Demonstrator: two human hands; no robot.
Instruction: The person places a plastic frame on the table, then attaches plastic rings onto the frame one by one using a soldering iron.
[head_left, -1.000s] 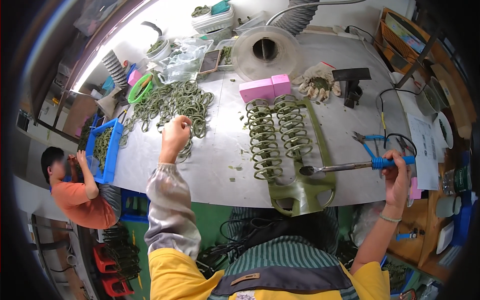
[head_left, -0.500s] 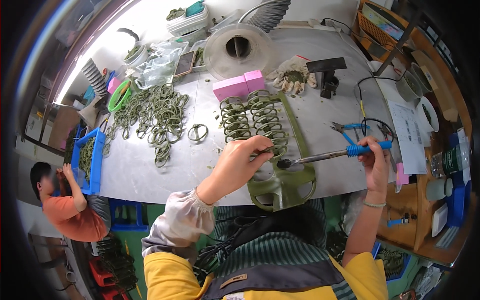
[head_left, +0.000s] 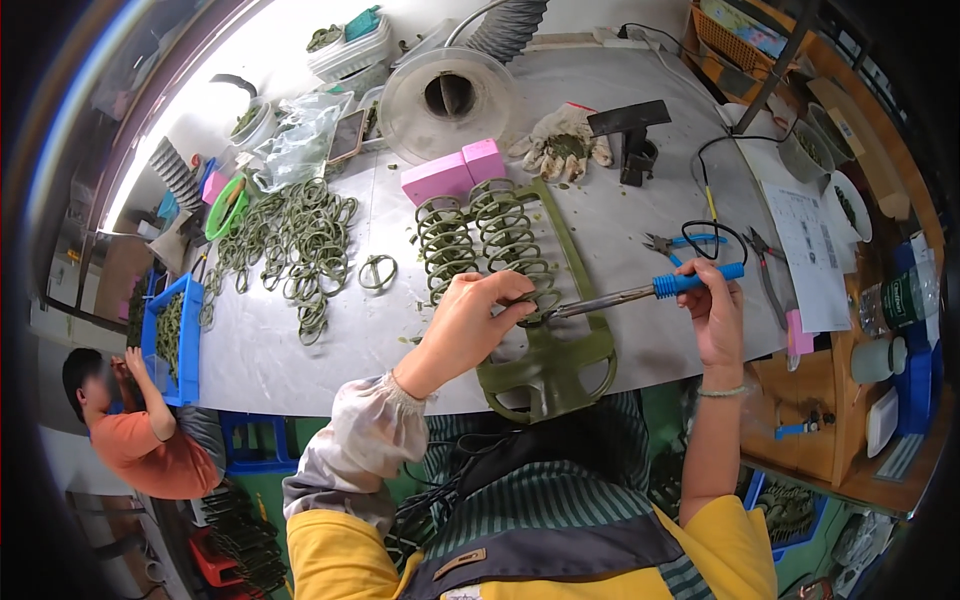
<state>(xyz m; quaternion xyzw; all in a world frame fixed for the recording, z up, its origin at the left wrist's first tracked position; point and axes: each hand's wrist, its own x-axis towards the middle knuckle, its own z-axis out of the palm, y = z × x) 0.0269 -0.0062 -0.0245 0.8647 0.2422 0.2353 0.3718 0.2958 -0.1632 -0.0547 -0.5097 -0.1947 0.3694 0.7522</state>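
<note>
In front of me lies a dark green wax-like frame (head_left: pixel 548 365), with two rows of stacked green rings (head_left: pixel 505 235) along it. My left hand (head_left: pixel 468 328) is closed, thumb and fingers pinching a green ring at the near end of the rows; the fingers partly hide it. My right hand (head_left: pixel 716 318) grips the blue handle of a soldering iron (head_left: pixel 690 282). The iron's metal shaft points left, and its tip is at the frame beside my left fingertips. Whether the tip touches the ring cannot be made out.
A heap of loose green rings (head_left: pixel 300 235) lies left, with one single ring (head_left: pixel 377 272) apart. Pink blocks (head_left: pixel 452 173) touch the far end. Beyond are a glove (head_left: pixel 565 145) and a round suction hood (head_left: pixel 440 115). Pliers (head_left: pixel 685 243) lie right. A co-worker (head_left: pixel 150 440) sits far left.
The view has shifted, so the table's things appear farther left. My right hand and the iron have moved left, bringing the tip closer to my left fingertips. My left hand keeps its pinch.
</note>
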